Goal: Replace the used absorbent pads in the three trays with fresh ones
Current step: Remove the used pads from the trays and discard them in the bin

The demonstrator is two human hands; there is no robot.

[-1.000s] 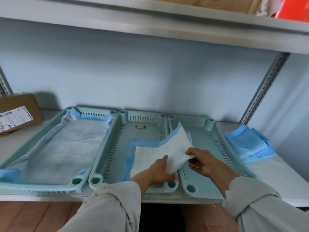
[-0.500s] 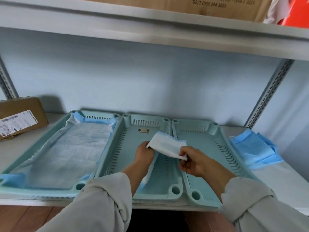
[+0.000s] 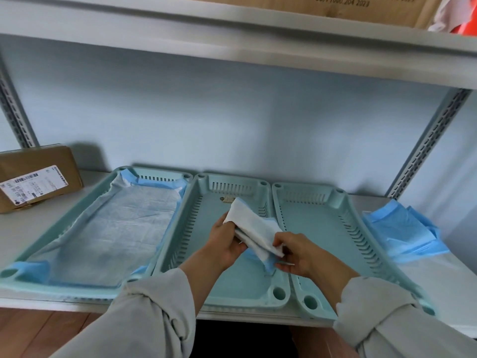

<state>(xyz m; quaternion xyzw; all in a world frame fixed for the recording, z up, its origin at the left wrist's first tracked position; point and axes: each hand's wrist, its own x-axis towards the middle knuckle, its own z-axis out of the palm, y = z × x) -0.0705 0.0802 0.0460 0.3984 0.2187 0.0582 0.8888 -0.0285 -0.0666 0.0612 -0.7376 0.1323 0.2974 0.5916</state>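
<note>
Three pale teal plastic trays with slotted walls sit side by side, rims touching, on a white shelf; left tray is lined with a flat white absorbent pad whose blue backing folds up at the corners; middle tray and right tray show bare floors; a small tan label lies near the far wall of the middle tray. Both hands hold one folded white pad with blue backing above the middle tray, clear of its floor; left hand has its grip wrapped round the far end of the fold, fingers closed on it; right hand pinches the near end between thumb and fingertips, a blue edge hanging below. Grey sleeves cover both forearms. A loose heap of blue pads rests on the shelf just right of the right tray; a brown cardboard box with a white printed label stands at far left, apart from the trays.
</note>
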